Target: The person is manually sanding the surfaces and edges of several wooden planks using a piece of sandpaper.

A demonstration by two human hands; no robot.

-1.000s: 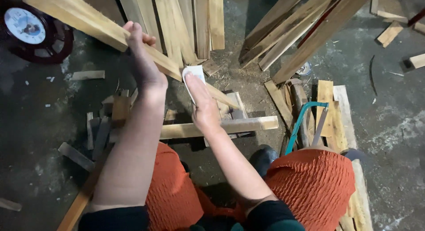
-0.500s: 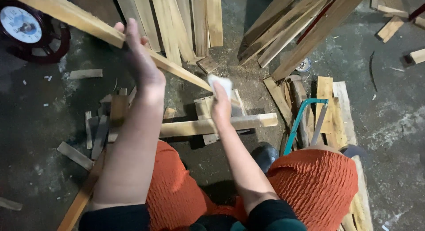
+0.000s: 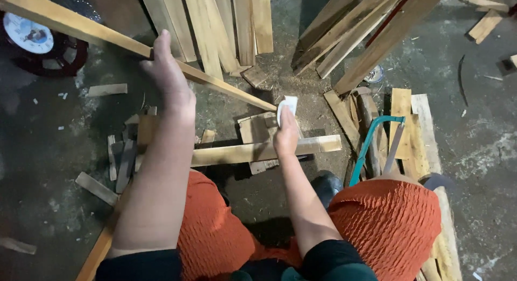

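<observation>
**Wooden slat held at a slant, pale pad at its lower end**

I take the long wooden slat (image 3: 107,36) as my landmark; it runs from the upper left corner down to the middle of the view. Under its upper end, a dark red round dial (image 3: 37,44) with a pale face lies on the concrete floor (image 3: 32,151). My left hand (image 3: 167,71) is closed around the slat about midway, fingers wrapped over it, lifting it clear of the floor. Behind the slat, planks (image 3: 226,22) lean in a fan. At the slat's lower tip, my right hand (image 3: 285,133) pinches a small white folded pad (image 3: 288,106), seemingly sandpaper, just beside the wood; whether they touch, I cannot tell. Below that tip, a short board (image 3: 258,150) lies crosswise over offcuts. Well right of the slat, a teal-framed hacksaw (image 3: 374,143) rests against scrap boards.
</observation>
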